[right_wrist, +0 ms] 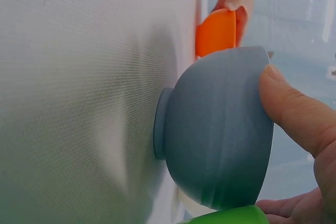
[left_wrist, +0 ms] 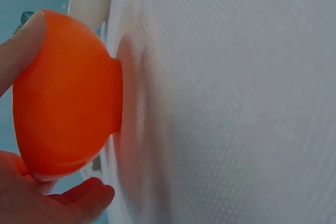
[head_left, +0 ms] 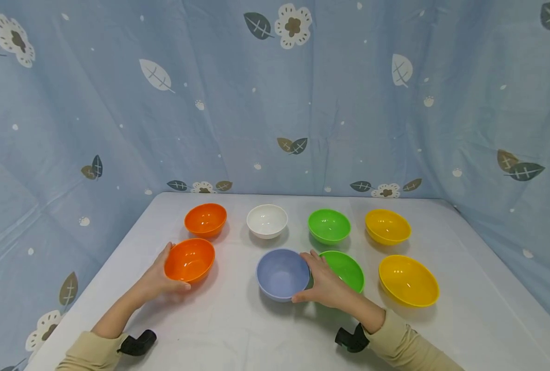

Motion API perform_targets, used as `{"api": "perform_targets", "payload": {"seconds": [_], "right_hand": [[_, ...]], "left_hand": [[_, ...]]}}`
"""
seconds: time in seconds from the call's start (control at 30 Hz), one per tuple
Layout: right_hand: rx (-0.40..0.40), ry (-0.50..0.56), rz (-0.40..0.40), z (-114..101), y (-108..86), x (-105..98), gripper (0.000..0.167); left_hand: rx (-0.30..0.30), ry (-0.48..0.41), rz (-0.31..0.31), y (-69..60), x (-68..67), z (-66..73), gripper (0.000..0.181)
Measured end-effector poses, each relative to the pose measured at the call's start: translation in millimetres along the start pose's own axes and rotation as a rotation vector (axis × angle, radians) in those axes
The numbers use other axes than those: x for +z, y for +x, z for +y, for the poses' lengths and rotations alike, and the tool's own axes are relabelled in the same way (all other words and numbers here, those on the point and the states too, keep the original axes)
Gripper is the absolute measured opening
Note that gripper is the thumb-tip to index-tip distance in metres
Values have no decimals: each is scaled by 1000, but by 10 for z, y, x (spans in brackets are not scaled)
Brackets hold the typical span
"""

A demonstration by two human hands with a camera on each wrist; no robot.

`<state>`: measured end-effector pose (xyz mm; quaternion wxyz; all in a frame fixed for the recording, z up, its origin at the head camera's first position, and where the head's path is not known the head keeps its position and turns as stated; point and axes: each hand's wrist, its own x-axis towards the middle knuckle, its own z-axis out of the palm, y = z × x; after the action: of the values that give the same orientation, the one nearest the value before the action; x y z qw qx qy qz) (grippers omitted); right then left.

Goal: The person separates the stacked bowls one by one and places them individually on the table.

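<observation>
My left hand [head_left: 163, 278] grips the nearer orange bowl [head_left: 189, 260] by its left side, thumb near the front of the rim and fingers round the back. In the left wrist view that orange bowl [left_wrist: 68, 98] stands upright, its foot at or just above the cloth. With thumb and fingers spread along the rim, my right hand [head_left: 323, 283] holds a periwinkle-blue bowl [head_left: 282, 274] by its right side. The blue bowl [right_wrist: 220, 129] is upright in the right wrist view. Partly hidden behind my right hand is the nearer green bowl [head_left: 346, 270], close beside the blue one.
Along the back stand another orange bowl [head_left: 205, 220], a white bowl [head_left: 267, 221], another green bowl [head_left: 329, 226] and a yellow bowl [head_left: 388, 226]. A larger-looking yellow bowl [head_left: 409, 281] is at the right. White cloth covers the table [head_left: 228, 335]; a patterned blue curtain [head_left: 256, 103] hangs behind.
</observation>
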<state>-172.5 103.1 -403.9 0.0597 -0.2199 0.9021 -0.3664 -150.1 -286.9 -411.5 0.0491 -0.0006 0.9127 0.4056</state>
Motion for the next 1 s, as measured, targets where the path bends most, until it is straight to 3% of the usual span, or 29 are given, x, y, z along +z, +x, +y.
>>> {"api": "perform_targets", "payload": {"seconds": [0.27,0.37,0.5,0.7,0.87,1.0], "right_hand": [[-4,-14,-3,2,0,1,96],[-9,-10,-7,1,-10,-4,97],[-6,3,-15,-2,-27,-13,100],[-2,11,-25,-3,-34,-14,101],[6,15,-25,-9,-35,-15,101],[1,8,-19,-13,-33,-13,100]], "left_hand": [[31,78,34,-20,-8,46,124],[74,114,76,-63,2,192,122],[155,96,99,-115,63,454,115],[217,48,54,-107,273,731,111],[284,-21,-39,-37,543,868,109],[289,3,-122,26,777,979,109]]}}
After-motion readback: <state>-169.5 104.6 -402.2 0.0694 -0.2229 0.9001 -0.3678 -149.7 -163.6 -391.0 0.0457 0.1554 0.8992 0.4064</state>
